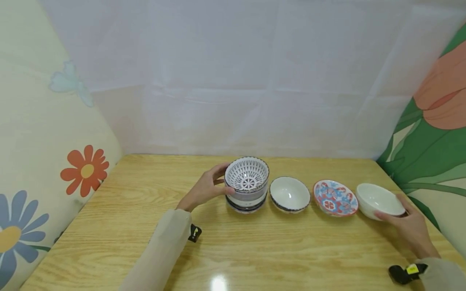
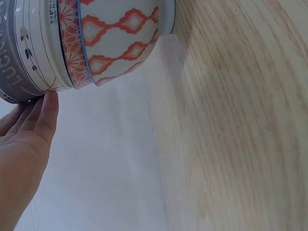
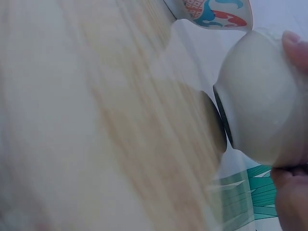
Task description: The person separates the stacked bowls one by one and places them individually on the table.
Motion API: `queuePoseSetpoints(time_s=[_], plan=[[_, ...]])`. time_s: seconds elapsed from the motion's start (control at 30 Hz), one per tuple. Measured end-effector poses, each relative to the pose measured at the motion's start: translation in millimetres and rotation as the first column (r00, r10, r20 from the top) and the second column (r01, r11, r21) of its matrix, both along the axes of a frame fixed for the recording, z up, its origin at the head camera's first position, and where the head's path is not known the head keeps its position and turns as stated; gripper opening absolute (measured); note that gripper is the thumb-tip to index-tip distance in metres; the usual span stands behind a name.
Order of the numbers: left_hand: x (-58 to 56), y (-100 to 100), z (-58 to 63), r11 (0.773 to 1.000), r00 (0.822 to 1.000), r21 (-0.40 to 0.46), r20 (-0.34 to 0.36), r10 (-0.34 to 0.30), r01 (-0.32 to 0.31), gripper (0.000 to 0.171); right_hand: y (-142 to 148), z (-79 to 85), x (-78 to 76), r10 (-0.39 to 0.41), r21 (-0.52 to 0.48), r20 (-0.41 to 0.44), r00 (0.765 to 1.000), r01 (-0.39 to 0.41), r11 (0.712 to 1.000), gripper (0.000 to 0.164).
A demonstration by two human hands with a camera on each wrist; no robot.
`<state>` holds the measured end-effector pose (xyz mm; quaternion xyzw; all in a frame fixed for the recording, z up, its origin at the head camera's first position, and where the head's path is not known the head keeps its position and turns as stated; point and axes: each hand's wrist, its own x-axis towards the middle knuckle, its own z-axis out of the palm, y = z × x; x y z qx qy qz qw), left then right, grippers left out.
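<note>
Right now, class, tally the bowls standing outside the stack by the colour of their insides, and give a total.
Plain white inside: 2 (dark-rimmed bowl, all-white bowl)
Red-and-blue patterned inside: 1 (patterned bowl)
Total: 3

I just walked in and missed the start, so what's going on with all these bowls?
Someone's left hand grips a stack of bowls at a wooden table; its top bowl has a dark pattern inside. Their right hand holds a plain white bowl, tilted, at the right end of the row; I can't tell whether it is fully off the table. Between the stack and that bowl sit a dark-rimmed white bowl and a red-and-blue patterned bowl.
</note>
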<state>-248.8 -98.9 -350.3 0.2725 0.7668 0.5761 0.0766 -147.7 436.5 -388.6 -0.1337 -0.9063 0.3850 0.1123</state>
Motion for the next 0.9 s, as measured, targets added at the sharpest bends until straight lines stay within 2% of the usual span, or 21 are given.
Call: queuePoseSetpoints(time_s=[0.13, 0.37, 0.53, 0.7, 0.9], plan=[[-0.8, 0.6, -0.8, 1.000, 1.000, -0.004, 0.001, 0.004, -0.004, 0.085, 1.8, 0.2, 1.2, 0.031, 0.030, 0.001, 1.000, -0.031, 0.999, 0.095], [-2.4, 0.4, -1.9, 1.000, 1.000, -0.009, 0.001, 0.014, -0.014, 0.083, 5.1, -2.0, 2.7, 0.094, 0.079, -0.068, 0.993, -0.088, 0.993, 0.090], [-1.8, 0.0, -1.1, 1.000, 1.000, -0.007, 0.006, 0.005, -0.005, 0.084, 5.5, 3.8, 1.4, 0.115, 0.088, -0.001, 0.993, -0.114, 0.989, 0.096], [-2.1, -0.9, -1.7, 1.000, 1.000, 0.007, 0.004, -0.013, 0.013, 0.085, 7.0, 13.9, -1.0, 0.130, 0.048, 0.073, 0.989, -0.134, 0.990, 0.103], [-1.3, -0.8, -0.9, 1.000, 1.000, 0.010, -0.004, -0.015, 0.015, 0.084, 3.1, 24.4, -3.7, 0.145, 0.003, 0.082, 0.986, -0.145, 0.989, 0.106]])
